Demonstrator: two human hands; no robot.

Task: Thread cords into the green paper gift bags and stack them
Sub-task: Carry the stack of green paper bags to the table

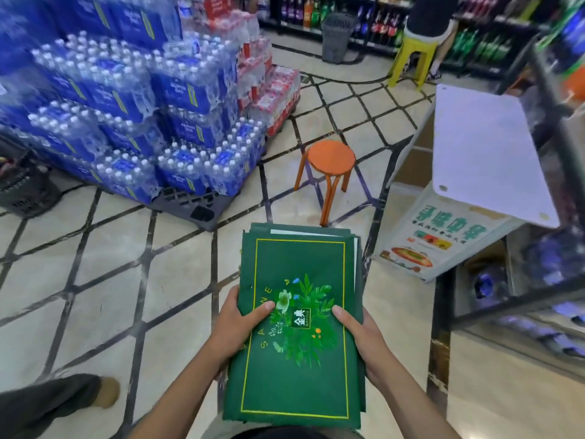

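Note:
A flat stack of green paper gift bags with a yellow border and a leaf print is held out in front of me, above the tiled floor. My left hand grips the stack's left edge, thumb on top. My right hand grips the right edge the same way. A small punched hole shows near the top bag's left edge. No cords are visible.
An orange stool stands just beyond the bags. Stacked packs of bottled water fill the left on a pallet. A white table with a printed banner stands on the right, beside a glass shelf unit. A person's shoe is at lower left.

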